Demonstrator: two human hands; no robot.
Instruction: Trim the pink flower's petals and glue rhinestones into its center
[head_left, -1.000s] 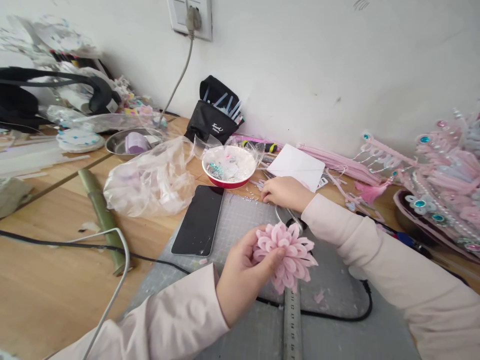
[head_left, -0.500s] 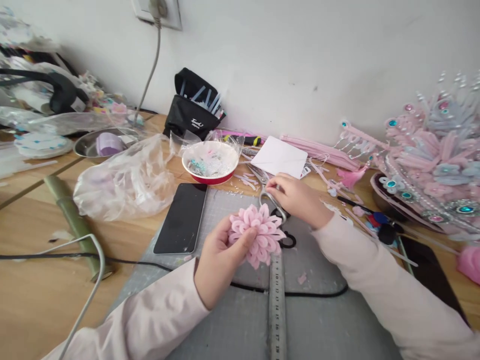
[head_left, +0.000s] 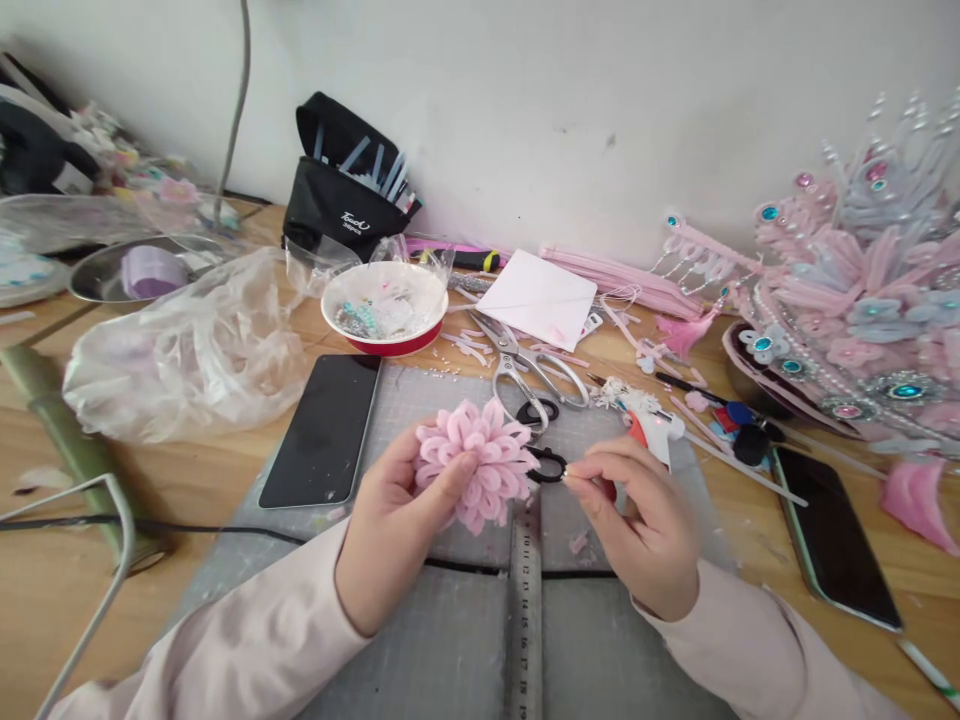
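Observation:
My left hand (head_left: pixel 397 510) is closed around a layered pink flower (head_left: pixel 480 465) with looped fuzzy petals, thumb pressed on its front. To the right of the flower, my right hand (head_left: pixel 637 510) pinches thumb and forefinger together; a tiny pale speck shows at the tips, too small to name. Between the hands, behind them, lie metal scissors (head_left: pixel 512 370) and a smaller black-handled pair (head_left: pixel 549 464), its blades hidden. A steel ruler (head_left: pixel 526 620) runs toward me on the grey cutting mat (head_left: pixel 615 650). Just past my right hand rests a white and orange glue gun (head_left: pixel 660 432).
A phone (head_left: pixel 322 430) and a red-rimmed bowl (head_left: pixel 386 315) of beads stand left of the scissors. Farther left are a plastic bag (head_left: pixel 187 350) and a green bamboo tube (head_left: pixel 71 440). At right, a second phone (head_left: pixel 836 535) lies before a decorated pink headpiece (head_left: pixel 862 330).
My right hand has come back from above the scissors toward me and to the right, uncovering them and the glue gun. The flower stays in my left hand. The view has shifted rightward.

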